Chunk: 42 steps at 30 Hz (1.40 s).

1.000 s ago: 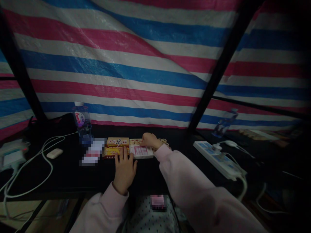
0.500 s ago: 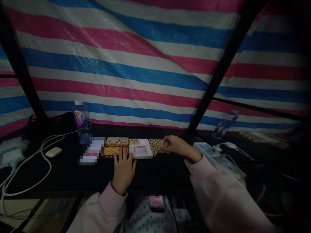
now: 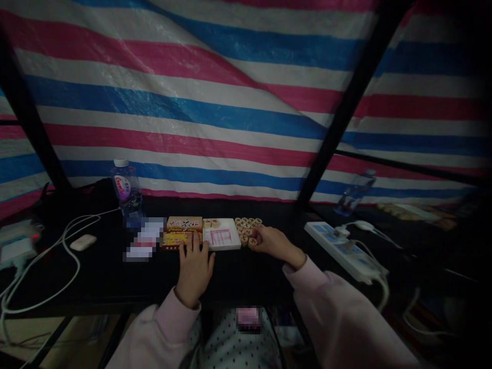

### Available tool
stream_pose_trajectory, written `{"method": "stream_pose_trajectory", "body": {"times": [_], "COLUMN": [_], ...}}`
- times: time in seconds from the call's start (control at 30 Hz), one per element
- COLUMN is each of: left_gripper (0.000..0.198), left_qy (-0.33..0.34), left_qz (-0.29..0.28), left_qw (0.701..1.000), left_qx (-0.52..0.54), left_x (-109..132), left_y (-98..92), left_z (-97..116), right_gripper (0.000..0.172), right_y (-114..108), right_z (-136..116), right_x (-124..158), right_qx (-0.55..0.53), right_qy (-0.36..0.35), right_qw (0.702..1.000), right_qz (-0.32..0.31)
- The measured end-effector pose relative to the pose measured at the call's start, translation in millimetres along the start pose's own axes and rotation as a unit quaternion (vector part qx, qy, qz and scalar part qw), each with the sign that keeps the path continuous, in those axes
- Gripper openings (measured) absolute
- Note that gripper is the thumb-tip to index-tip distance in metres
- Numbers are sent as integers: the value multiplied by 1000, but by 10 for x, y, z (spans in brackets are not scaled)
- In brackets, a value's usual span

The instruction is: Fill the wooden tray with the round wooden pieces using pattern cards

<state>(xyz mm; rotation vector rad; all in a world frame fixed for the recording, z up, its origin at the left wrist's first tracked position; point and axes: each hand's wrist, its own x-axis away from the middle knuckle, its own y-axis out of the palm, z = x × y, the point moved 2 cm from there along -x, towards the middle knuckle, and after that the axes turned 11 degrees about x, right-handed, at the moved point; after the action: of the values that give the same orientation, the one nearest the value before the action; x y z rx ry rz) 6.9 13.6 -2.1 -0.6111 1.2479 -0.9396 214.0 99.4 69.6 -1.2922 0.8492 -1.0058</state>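
My left hand [image 3: 195, 264] lies flat on the black table [image 3: 100, 277], fingers spread, its fingertips against the front edge of a yellow-red box lid [image 3: 183, 229] and a white open box [image 3: 222, 237] with a red grid sheet inside. A couple of round wooden chess pieces [image 3: 211, 223] sit at the back of that white box. To its right lies a heap of round wooden pieces [image 3: 246, 228]. My right hand [image 3: 268, 240] is curled at the near right edge of the heap, fingers pinched on one piece [image 3: 253, 241].
A water bottle [image 3: 126, 190] stands at the back left, with a white mouse-like object [image 3: 83, 242] and white cables [image 3: 42, 266] beside it. A white power strip [image 3: 348, 251] with plugs lies to the right. A second bottle [image 3: 355, 192] stands far right. A striped tarp hangs behind.
My right hand left the white box, went right to the far side of the heap, then drew back to the heap's near edge. My left hand stayed put.
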Motion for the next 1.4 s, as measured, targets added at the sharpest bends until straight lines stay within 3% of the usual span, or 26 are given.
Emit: {"method": "stream_pose_trajectory", "body": {"times": [0.2,0.33,0.5,0.67,0.77,1.0,1.27,1.4], "left_gripper": [38,38,37,34,33,34,33,33], "left_qy": [-3,-2,-7,-12,-11,-9,-14,-14], "left_qz": [1,3,0,-1,-4,-5,3,1], "left_qw": [1000,1000,1000,1000,1000,1000,1000,1000], "left_qx": [0,0,7,10,10,16,14,14], "left_x": [-1,2,-1,-7,-11,-15,-11,-14], "left_y": [35,28,-8,-33,-29,1,-6,-16], "left_z": [-10,-6,15,29,28,19,24,24], "right_gripper": [27,36,36,30,29,25,20,15], "right_y": [10,1,-319,-582,-503,-215,-130,-266], "right_z": [-29,-12,-144,-557,-800,-1058,-1002,-789], "right_x": [-18,-58,-128,-403,-644,-886,-922,-830], "right_qx": [9,37,57,28,10,59,34,-30], "right_qy": [0,-2,-28,-107,-144,-123,-110,-111], "right_qw": [1000,999,998,993,989,991,993,991], "right_qz": [24,7,-2,41,43,16,12,69]}}
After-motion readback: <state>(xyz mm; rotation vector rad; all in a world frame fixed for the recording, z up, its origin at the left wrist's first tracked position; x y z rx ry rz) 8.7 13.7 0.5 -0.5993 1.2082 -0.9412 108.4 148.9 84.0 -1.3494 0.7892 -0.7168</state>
